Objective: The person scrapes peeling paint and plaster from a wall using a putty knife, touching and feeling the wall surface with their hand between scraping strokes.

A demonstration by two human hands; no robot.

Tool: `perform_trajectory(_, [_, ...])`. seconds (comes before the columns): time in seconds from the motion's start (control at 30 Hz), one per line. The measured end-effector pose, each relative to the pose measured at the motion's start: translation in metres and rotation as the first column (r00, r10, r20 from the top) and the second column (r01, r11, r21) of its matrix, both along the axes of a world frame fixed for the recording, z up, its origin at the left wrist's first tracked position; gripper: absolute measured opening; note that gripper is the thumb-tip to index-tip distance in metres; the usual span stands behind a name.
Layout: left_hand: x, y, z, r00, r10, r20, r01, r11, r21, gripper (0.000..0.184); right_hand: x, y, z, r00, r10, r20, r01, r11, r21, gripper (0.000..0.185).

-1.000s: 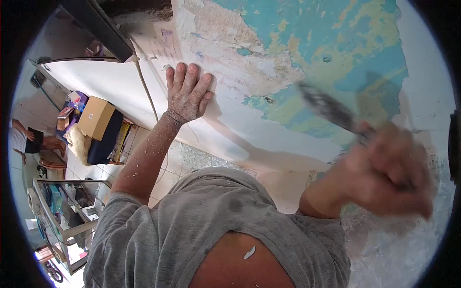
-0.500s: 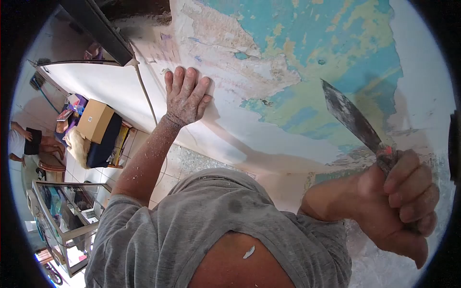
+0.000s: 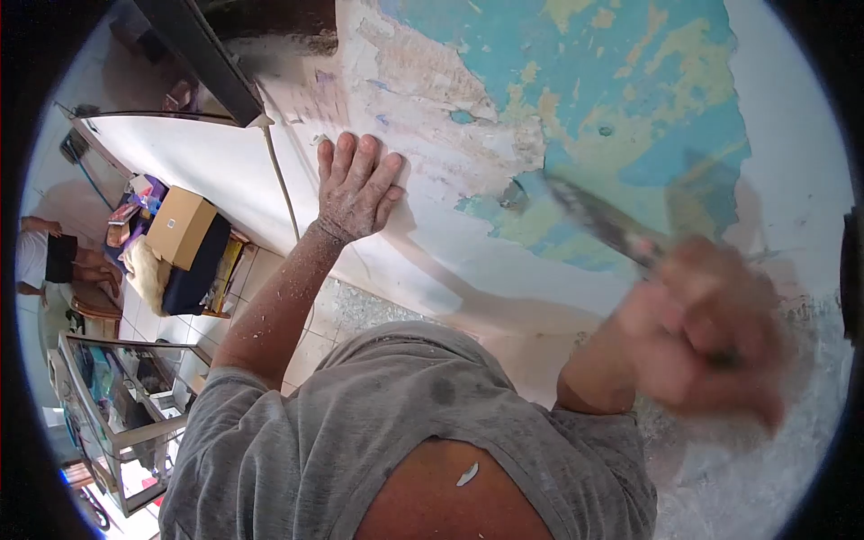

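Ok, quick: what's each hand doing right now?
Left hand: open, resting against the wall, holding nothing visible.
Right hand: closed around the handle of a bladed tool; motion-blurred.

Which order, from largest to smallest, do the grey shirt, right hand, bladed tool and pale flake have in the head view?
1. Grey shirt
2. Right hand
3. Bladed tool
4. Pale flake
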State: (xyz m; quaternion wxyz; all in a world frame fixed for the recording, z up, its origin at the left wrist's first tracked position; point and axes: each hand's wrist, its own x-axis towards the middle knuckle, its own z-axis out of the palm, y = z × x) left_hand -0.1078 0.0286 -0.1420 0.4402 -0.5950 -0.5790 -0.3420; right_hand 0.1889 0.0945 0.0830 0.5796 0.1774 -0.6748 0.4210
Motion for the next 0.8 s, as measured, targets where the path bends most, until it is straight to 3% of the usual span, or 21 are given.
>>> perform_trajectory(0.07, [0.000,-0.001,-0.001,1.000,-0.003,0.005,0.003,1.000,0.001,0.054,0.016,-0.013,0.014,0.988,-0.053,-0.146,0.069,0.992,0.106,0.062])
perform_trajectory(0.17, [0.000,0.001,0.001,1.000,-0.013,-0.004,0.013,1.000,0.015,0.055,0.008,-0.004,0.010,0.986,-0.121,-0.114,0.142,0.969,0.201,0.060])
perform_trajectory(0.27, [0.001,-0.002,0.002,1.000,0.002,0.000,-0.002,1.000,-0.001,0.054,0.013,-0.002,0.019,0.999,-0.041,-0.035,0.046,0.982,0.182,0.059])
perform_trajectory(0.37, [0.002,0.002,0.004,1.000,0.010,0.003,-0.010,1.000,-0.004,0.054,0.033,0.000,0.031,0.995,0.021,-0.093,-0.006,0.987,0.160,0.057])
perform_trajectory(0.6, [0.001,0.002,0.004,1.000,-0.006,-0.009,0.006,1.000,0.018,0.052,0.006,-0.001,0.020,0.996,-0.042,-0.073,0.046,0.998,0.052,0.051])
perform_trajectory(0.7, [0.001,0.002,0.003,1.000,-0.005,-0.007,0.006,1.000,0.014,0.052,0.011,0.000,0.022,0.996,-0.052,-0.076,0.061,0.991,0.116,0.050])
perform_trajectory(0.77, [0.002,0.001,0.001,1.000,-0.001,0.000,0.001,1.000,0.010,0.052,-0.012,0.013,-0.002,0.959,-0.281,-0.021,0.282,0.959,0.031,0.051])
perform_trajectory(0.8, [0.001,0.002,0.002,1.000,0.007,0.001,-0.007,1.000,0.010,0.052,-0.010,0.012,0.000,0.959,-0.283,-0.022,0.283,0.958,0.033,0.051])
